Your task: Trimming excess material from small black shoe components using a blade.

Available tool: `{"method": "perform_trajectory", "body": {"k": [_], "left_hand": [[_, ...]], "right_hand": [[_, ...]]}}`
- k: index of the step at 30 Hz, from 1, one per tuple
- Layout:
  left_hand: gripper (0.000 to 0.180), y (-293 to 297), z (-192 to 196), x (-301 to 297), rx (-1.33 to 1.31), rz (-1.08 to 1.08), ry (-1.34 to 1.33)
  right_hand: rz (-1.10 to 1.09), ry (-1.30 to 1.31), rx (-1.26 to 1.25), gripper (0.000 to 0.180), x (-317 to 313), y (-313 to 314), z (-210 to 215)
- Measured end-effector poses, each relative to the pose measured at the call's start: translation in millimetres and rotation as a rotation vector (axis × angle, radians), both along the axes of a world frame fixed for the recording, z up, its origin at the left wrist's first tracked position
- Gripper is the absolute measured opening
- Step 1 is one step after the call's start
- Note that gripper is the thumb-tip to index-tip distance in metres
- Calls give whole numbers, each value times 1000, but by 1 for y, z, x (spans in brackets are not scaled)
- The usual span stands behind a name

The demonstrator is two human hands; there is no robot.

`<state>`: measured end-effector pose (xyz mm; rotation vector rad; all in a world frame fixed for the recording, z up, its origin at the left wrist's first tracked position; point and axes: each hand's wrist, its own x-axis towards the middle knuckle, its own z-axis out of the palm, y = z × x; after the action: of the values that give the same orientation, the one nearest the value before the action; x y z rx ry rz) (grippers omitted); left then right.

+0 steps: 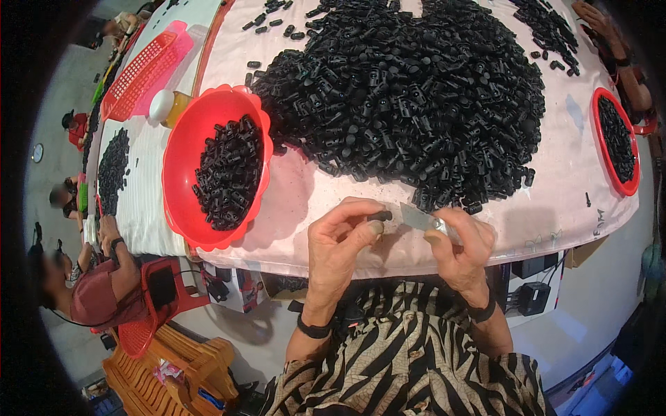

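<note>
My left hand (340, 236) pinches a small black cylindrical plastic part (379, 216) between thumb and fingertips, above the table's near edge. In my right hand (463, 246) is a flat metal blade (415, 218), gripped at a shiny silver end. The blade points left toward the black part, and a small gap seems to lie between them. Just beyond both hands spreads a big heap of similar black parts (409, 97). To the left, a red scalloped basin (182, 166) stands tilted in view with many of these parts inside.
A jar with a white lid (162, 105) stands behind the basin, near a red perforated basket (142, 73). At the far right are a red bowl (634, 182) of black parts and another person's arm (630, 76). A co-worker (104, 291) sits at left by a red chair (173, 295).
</note>
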<state>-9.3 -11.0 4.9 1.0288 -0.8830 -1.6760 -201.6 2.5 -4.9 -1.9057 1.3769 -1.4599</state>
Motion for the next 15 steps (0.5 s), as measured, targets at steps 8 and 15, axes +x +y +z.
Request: {"method": "perform_trajectory", "body": {"k": [8, 15], "left_hand": [[25, 3, 0, -3, -78, 54, -186], [18, 5, 9, -8, -54, 72, -303]], "right_hand": [[7, -12, -1, 24, 0, 1, -4], [19, -14, 5, 24, 0, 0, -2]]}}
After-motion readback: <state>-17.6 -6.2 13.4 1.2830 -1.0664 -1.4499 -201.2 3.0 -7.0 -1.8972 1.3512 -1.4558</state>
